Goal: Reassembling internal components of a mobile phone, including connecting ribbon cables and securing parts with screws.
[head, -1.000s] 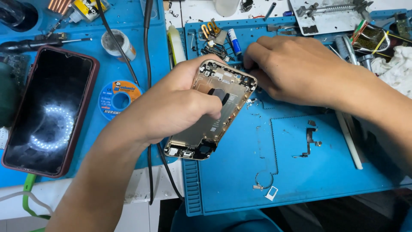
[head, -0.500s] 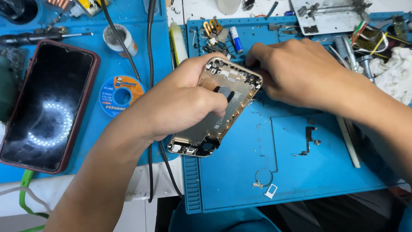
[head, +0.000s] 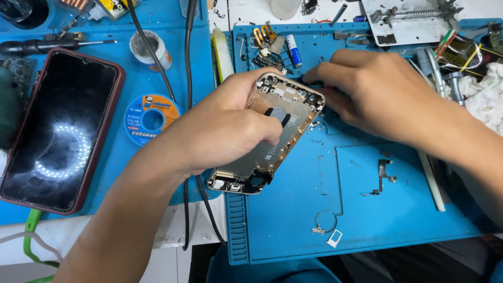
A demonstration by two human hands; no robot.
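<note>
Left hand (head: 220, 131) grips phone housing (head: 272, 139) (long axis diagonal, upper-right).

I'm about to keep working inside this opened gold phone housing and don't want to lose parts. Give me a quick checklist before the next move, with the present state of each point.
1. Left hand grips the phone housing firmly: ok, thumb across its open inside.
2. Housing supported: not ok, tilted and lifted, lower end past the edge of the blue mat.
3. Right hand at the housing's top corner: ok; fingertips hidden, a tool cannot tell.
4. Loose small bracket and tray piece on the mat: ok.
5. Black cable clear of the housing: not ok, it runs under the left hand.
</note>
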